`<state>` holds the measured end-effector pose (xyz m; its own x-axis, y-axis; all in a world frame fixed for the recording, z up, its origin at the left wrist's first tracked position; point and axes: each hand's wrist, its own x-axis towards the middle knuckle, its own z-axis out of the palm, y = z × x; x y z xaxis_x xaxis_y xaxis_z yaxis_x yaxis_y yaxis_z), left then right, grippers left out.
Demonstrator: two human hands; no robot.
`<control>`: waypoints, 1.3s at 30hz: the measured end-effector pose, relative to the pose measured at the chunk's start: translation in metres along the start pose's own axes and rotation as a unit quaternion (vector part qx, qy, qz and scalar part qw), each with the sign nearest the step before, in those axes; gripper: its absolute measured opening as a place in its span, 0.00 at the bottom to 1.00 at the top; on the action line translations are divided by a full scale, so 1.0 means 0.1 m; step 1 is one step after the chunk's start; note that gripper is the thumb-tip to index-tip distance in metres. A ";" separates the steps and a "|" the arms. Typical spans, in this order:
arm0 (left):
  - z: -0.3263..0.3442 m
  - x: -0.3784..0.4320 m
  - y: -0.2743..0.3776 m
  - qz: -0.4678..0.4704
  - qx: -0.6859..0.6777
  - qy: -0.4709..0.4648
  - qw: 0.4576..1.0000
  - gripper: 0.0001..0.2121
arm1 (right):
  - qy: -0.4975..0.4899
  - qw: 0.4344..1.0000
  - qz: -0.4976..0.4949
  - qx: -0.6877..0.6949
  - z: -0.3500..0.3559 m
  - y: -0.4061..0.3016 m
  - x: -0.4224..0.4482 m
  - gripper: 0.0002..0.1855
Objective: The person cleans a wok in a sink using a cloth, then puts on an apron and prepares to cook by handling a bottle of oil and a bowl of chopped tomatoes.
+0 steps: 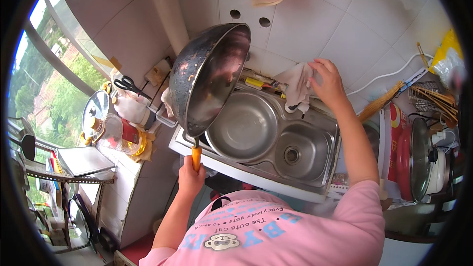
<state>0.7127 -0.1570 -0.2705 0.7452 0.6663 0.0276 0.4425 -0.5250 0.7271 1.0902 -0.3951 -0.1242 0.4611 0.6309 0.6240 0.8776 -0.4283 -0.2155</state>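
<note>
My left hand [191, 175] grips the yellow handle [196, 159] of a large wok [212, 79]. Its worn dark outside faces left, and its hollow side is tilted towards the right, above the left part of the sink. At the back of the sink, my right hand [328, 84] has its thumb and fingertips at the edge of a pale cloth [295, 87]. The cloth hangs at the faucet's place and hides most of what is behind it. Below, a round metal basin [245, 127] sits in the larger bowl of the stainless steel sink [327, 129].
Left of the sink stand an oil bottle [123, 136], a glass lid [95, 109] and black-handled scissors [129, 84]. A yellow item [255, 82] lies on the back ledge. To the right are a straw brush [382, 99] and a red pot [402, 155] with a glass lid.
</note>
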 end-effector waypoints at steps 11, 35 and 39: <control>-0.02 0.00 0.01 -0.013 0.026 -0.004 1.000 0.11 | 0.002 0.999 -0.032 -0.026 0.04 -0.26 -0.10 0.17; 0.07 -0.31 -0.42 -0.021 0.114 -0.046 0.992 0.11 | -0.165 0.419 0.244 0.859 0.66 -1.99 -0.13 0.26; 0.07 -0.33 -0.43 0.003 0.098 -0.072 0.993 0.10 | -0.148 0.420 0.247 0.861 0.79 -1.93 -0.27 0.29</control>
<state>0.6727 -0.1600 -0.3080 0.8053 0.5877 -0.0780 0.5163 -0.6305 0.5796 0.9193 -0.2785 -0.1584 0.4156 0.9018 0.1183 -0.6570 0.3875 -0.6467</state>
